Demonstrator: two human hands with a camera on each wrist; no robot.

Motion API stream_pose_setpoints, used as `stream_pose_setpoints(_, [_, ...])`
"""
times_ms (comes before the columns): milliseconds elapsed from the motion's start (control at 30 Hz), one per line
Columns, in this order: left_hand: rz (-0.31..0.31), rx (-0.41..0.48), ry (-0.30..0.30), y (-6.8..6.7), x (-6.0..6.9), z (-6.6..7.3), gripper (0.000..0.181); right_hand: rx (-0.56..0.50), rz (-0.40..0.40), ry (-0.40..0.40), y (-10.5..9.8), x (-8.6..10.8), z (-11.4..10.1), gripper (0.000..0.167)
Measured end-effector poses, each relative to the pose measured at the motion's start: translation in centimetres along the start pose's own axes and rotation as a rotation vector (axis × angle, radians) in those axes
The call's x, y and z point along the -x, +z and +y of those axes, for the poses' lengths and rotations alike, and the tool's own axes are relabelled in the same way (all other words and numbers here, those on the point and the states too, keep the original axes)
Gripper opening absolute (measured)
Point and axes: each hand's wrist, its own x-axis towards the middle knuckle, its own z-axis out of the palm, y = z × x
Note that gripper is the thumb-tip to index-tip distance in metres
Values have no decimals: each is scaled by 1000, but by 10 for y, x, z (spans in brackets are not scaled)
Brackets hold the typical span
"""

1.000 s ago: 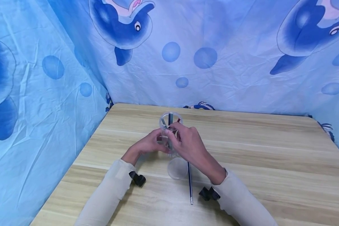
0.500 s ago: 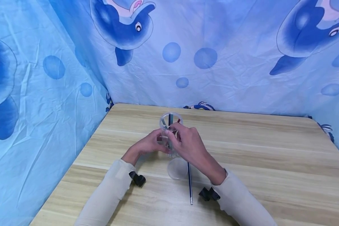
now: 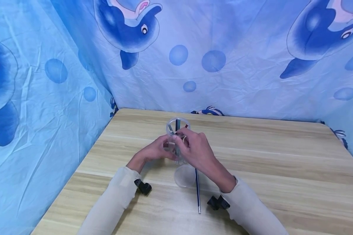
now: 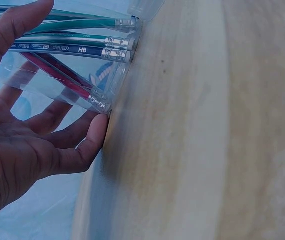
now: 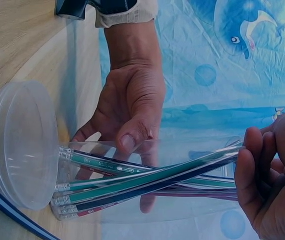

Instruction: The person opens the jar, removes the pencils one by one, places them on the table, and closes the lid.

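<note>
A clear plastic jar (image 5: 197,212) stands upright on the table, holding several green, navy and red pencils (image 5: 132,179) with their eraser ends down. My left hand (image 3: 156,150) grips the jar's side, its thumb and fingers curled round the wall. At the mouth, my right hand (image 3: 197,148) has its fingers curled and pinches the upper end of a pencil by the rim. Which pencil it holds is hidden by the fingers. In the left wrist view, a navy pencil (image 4: 57,48) marked HB shows through the wall.
A round translucent lid (image 3: 184,176) lies on the table just in front of the jar. Beside it lies a dark blue striped pencil (image 3: 198,192), partly under my right hand. A blue dolphin-print cloth (image 3: 238,85) hangs behind the wooden table (image 3: 282,163).
</note>
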Motion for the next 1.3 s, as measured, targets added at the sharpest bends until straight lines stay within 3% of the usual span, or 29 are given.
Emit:
stream_pose_setpoints(400, [-12, 2, 0, 2, 1, -1, 77, -107, 27, 17, -1, 1, 0, 20])
stream_pose_setpoints(1000, [-25, 9, 9, 1, -2, -2, 66, -437, 67, 76, -7, 0, -1, 15])
stream_pose_setpoints(1300, [-20, 13, 7, -1, -1, -1, 70, -534, 158, 6, -15, 0, -4, 18])
